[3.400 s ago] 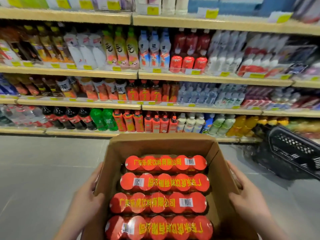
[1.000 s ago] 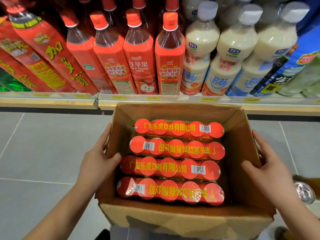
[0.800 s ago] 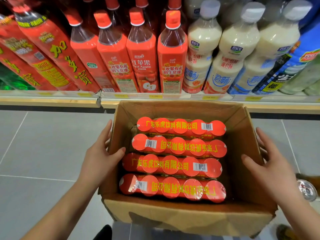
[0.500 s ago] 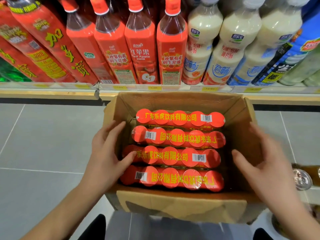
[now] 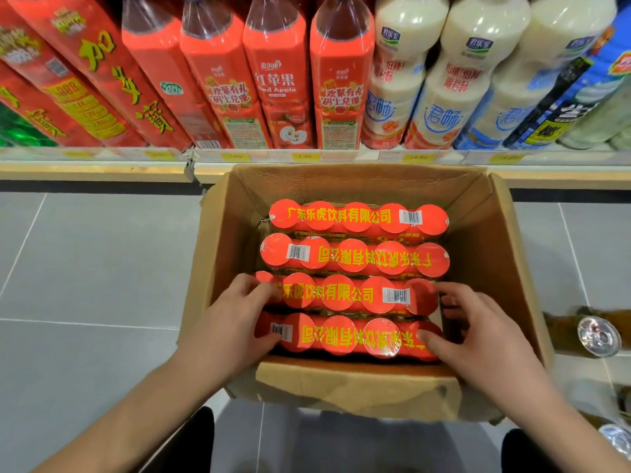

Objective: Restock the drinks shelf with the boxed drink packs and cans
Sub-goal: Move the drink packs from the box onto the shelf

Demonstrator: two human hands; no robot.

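An open cardboard box (image 5: 355,387) stands on the floor in front of the bottom shelf (image 5: 95,170). Inside lie several shrink-wrapped drink packs with round red tops and yellow lettering. My left hand (image 5: 232,322) curls over the left ends of the two nearest packs: fingers on the third pack (image 5: 341,293), thumb against the nearest pack (image 5: 341,337). At the right ends of the same two packs, my right hand (image 5: 478,332) curls its fingers down beside the third pack and lays its thumb on the nearest one. Two further packs (image 5: 355,259) lie untouched behind.
The shelf holds red apple drink bottles (image 5: 276,80), milky white bottles (image 5: 447,80) and red herbal tea bottles (image 5: 102,80). Silver can tops (image 5: 597,336) show at the right edge beside the box. Grey floor tiles (image 5: 85,268) lie to the left.
Both hands left the box's outer walls and went inside it, closing on the ends of the two nearest packs. My view has dropped closer to the box.
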